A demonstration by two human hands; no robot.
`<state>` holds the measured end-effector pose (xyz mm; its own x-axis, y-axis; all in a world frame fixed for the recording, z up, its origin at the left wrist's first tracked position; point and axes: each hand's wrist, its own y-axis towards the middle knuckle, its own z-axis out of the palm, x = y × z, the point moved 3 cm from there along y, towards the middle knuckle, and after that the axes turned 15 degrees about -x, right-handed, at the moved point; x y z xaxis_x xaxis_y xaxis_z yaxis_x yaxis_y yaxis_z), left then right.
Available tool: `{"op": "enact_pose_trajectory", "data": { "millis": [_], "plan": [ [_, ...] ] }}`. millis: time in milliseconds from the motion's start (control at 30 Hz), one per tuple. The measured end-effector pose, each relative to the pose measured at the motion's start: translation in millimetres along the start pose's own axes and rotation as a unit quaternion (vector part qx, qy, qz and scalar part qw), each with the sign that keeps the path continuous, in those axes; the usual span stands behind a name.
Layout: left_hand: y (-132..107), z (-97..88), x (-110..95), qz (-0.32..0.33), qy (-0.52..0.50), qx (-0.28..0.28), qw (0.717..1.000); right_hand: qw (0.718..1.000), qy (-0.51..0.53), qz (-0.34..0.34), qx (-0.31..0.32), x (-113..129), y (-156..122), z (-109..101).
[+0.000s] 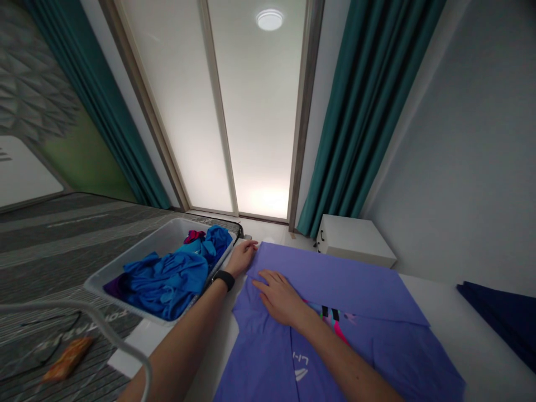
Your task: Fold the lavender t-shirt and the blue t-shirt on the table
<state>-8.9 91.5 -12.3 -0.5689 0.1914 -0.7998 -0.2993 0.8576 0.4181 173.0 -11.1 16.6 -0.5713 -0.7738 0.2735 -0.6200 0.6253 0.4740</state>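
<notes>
A lavender T-shirt [335, 290] with a printed chest logo lies spread on a white table [460, 335], its far part folded over. My left hand [242, 258], with a black watch on the wrist, pinches the shirt's far left corner. My right hand [280, 298] lies flat on the shirt just right of that corner, fingers stretched out and pressing the cloth.
A grey plastic tub [138, 254] with crumpled blue and magenta clothes stands at the left of the table. A dark navy garment [502, 318] lies at the right edge. Behind are a white box [355, 240], teal curtains and a bright window. A bed [50, 234] lies left.
</notes>
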Motion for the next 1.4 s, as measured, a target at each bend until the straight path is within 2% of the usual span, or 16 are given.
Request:
{"op": "enact_pose_trajectory", "data": {
  "millis": [300,433,533,700,900,1067,1233,1400],
  "plan": [
    [-5.0,-12.3,0.6,-0.039,-0.041,-0.061,0.997,0.999,-0.034,-0.033,0.015,19.7,14.1,1.6],
    [-5.7,-14.6,-1.6,-0.043,-0.049,-0.068,0.996,0.999,-0.025,-0.010,0.025,15.6,22.4,5.6],
    [-7.3,-15.4,-3.4,-0.048,-0.054,-0.065,0.995,0.999,0.023,0.032,0.006,3.6,26.5,8.8],
    [-10.2,-13.8,-7.7,-0.062,-0.079,-0.028,0.995,0.983,0.139,0.109,-0.054,-16.9,31.4,9.4],
    [-12.3,-12.7,-17.2,-0.058,-0.107,0.037,0.992,0.966,0.204,0.128,-0.091,-22.7,32.6,11.0],
    [-13.5,-16.0,-21.4,-0.052,-0.117,0.053,0.990,0.960,0.209,0.145,-0.119,-27.5,32.2,15.7],
    [-19.2,-17.8,-25.1,-0.045,-0.137,0.103,0.984,0.963,0.197,0.135,-0.123,-29.9,28.8,17.3],
    [-25.9,-19.0,-19.9,-0.044,-0.150,0.128,0.979,0.976,0.168,0.095,-0.096,-20.2,23.9,12.6]
  ]
}}
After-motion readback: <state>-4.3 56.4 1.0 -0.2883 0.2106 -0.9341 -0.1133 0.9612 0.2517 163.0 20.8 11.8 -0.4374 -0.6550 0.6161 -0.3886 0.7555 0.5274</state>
